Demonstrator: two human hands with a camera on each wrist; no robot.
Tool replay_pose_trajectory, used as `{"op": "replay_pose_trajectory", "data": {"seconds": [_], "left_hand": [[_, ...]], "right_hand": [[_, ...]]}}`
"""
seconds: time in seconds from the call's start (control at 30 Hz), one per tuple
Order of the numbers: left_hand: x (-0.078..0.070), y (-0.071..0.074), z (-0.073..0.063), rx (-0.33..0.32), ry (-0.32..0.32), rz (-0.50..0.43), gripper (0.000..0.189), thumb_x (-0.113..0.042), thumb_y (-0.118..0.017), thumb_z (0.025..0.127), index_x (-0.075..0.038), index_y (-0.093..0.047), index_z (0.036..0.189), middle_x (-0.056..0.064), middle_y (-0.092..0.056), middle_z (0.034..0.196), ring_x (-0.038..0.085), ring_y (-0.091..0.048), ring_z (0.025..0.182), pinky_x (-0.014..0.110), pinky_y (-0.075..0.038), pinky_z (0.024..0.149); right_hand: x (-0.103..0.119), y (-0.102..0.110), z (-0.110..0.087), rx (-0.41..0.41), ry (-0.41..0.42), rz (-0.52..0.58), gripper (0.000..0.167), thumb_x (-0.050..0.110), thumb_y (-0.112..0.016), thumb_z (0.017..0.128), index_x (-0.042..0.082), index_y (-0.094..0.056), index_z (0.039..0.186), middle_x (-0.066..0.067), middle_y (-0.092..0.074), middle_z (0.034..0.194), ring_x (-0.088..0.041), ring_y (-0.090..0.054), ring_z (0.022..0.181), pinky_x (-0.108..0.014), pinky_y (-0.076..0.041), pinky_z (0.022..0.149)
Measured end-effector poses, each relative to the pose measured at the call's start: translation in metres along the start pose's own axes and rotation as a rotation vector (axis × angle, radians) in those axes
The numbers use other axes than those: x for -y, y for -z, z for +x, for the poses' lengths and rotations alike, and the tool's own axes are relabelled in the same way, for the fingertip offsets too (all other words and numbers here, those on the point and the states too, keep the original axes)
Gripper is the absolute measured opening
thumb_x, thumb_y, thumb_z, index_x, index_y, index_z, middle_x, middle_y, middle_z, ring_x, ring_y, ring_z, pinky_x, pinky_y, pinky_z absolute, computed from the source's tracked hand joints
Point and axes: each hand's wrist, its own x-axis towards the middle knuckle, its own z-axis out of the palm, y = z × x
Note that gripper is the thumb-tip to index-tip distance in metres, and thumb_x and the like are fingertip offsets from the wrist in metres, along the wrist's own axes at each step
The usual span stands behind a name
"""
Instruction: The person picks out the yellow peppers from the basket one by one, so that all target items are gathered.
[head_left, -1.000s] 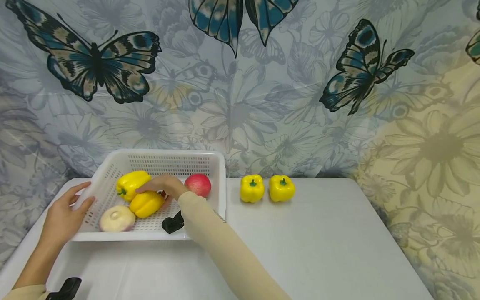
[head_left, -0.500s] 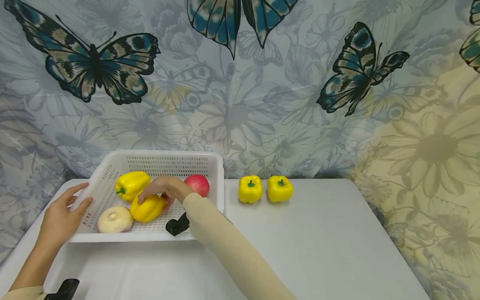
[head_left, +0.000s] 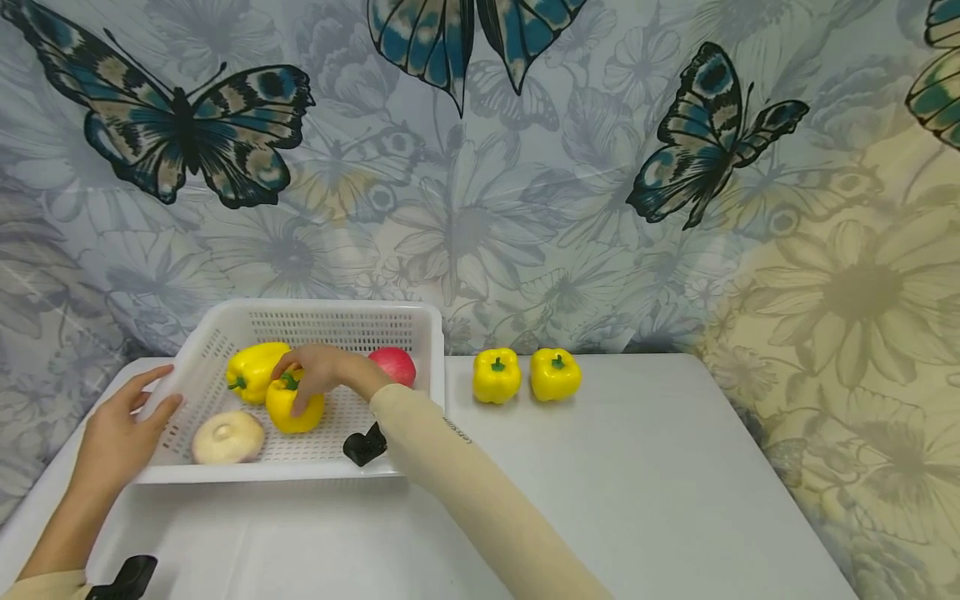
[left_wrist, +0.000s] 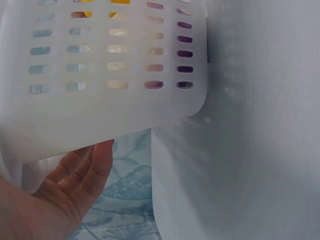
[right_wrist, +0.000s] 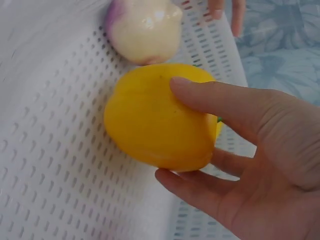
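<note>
My right hand (head_left: 326,371) grips a yellow bell pepper (head_left: 294,408) inside the white perforated basket (head_left: 285,473). In the right wrist view, the thumb presses one side of this pepper (right_wrist: 155,120) while fingers support the opposite side. Its green stem shows in the head view. My left hand (head_left: 120,442) holds the basket's left rim, thumb on the inner side; in the left wrist view, its fingers (left_wrist: 102,160) are partly hidden by the basket wall. A second yellow bell pepper (head_left: 255,371) lies on its side just behind the gripped one.
A white-and-purple turnip-like vegetable (head_left: 227,437) lies at the basket's front left, a red round fruit (head_left: 393,365) at its right. Two yellow bell peppers (head_left: 497,377) (head_left: 555,375) stand on the white table (head_left: 637,483), right of the basket. A butterfly-patterned cloth (head_left: 465,208) hangs behind.
My right hand has turned the gripped bell pepper so its stem end now faces up towards the head camera. The left hand keeps its hold on the basket rim.
</note>
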Motion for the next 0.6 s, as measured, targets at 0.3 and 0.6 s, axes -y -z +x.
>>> {"op": "replay_pose_trajectory", "data": {"seconds": [0.3, 0.6], "left_hand": [[-0.001, 0.000, 0.000, -0.001, 0.006, 0.003, 0.054, -0.019, -0.053, 0.101, 0.001, -0.035, 0.148, 0.045, -0.047, 0.124, 0.059, -0.054, 0.099, 0.056, -0.051, 0.064], [-0.002, 0.000, -0.001, -0.002, -0.002, -0.002, 0.055, -0.020, -0.052, 0.101, 0.002, -0.035, 0.148, 0.045, -0.046, 0.124, 0.059, -0.050, 0.104, 0.061, -0.046, 0.071]], "right_hand": [[-0.002, 0.000, -0.002, -0.001, 0.000, -0.020, 0.068, 0.020, -0.085, 0.077, 0.020, -0.055, 0.137, 0.006, -0.054, 0.139, -0.007, -0.049, 0.122, -0.020, -0.040, 0.099], [-0.006, 0.005, -0.011, -0.017, 0.024, 0.020, 0.068, 0.015, -0.085, 0.076, 0.021, -0.056, 0.136, 0.005, -0.054, 0.138, -0.007, -0.053, 0.111, -0.016, -0.048, 0.081]]}}
